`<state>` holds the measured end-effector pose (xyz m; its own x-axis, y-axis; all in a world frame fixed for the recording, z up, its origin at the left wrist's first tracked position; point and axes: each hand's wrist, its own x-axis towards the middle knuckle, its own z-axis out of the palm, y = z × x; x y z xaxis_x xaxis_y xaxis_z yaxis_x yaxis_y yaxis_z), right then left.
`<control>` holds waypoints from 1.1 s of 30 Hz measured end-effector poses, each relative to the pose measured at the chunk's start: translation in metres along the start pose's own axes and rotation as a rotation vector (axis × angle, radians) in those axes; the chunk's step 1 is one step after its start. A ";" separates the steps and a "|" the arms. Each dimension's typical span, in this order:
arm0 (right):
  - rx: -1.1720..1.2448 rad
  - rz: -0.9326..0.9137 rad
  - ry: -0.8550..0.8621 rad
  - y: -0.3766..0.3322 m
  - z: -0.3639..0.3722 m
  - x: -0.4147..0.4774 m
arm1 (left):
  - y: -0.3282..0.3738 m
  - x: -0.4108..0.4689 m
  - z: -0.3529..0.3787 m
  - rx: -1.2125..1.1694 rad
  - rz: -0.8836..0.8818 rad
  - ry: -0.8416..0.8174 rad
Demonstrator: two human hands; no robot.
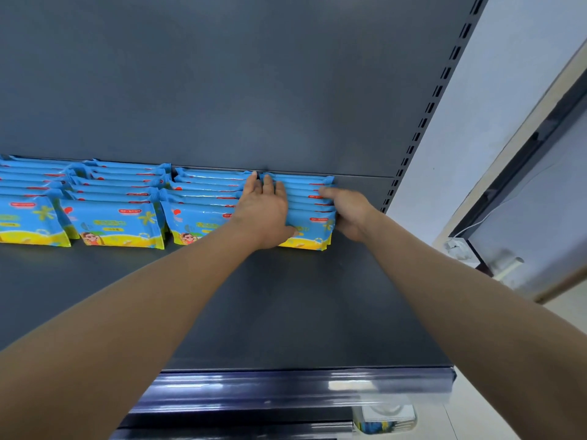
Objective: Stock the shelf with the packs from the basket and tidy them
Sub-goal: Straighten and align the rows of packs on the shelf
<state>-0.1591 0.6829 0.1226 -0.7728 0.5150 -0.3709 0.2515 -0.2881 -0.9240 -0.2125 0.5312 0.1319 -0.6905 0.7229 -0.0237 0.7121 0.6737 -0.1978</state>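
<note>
On the shelf (286, 312), the rightmost row of packs (313, 225) stood at the back, just beside three other rows (117, 217). The left hand (265, 211) lay flat on top of it, fingers straight, thumb on the front pack. The right hand (347, 214) pressed its right end, fingers extended, gripping nothing.
</note>
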 end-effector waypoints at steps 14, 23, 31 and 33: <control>0.023 -0.001 0.041 -0.010 -0.002 0.000 | -0.004 -0.010 0.009 0.009 -0.034 0.066; 0.147 0.055 -0.018 -0.006 0.002 -0.002 | 0.003 -0.007 0.009 0.010 -0.052 0.063; 0.140 -0.004 0.006 -0.009 -0.006 -0.007 | 0.001 -0.009 0.007 -0.013 -0.056 0.060; 0.109 -0.022 0.007 -0.007 -0.008 -0.007 | 0.001 -0.009 0.007 -0.005 -0.044 0.076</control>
<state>-0.1507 0.6882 0.1312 -0.7731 0.5276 -0.3521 0.1699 -0.3626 -0.9163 -0.2063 0.5247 0.1251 -0.7096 0.7021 0.0595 0.6820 0.7056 -0.1924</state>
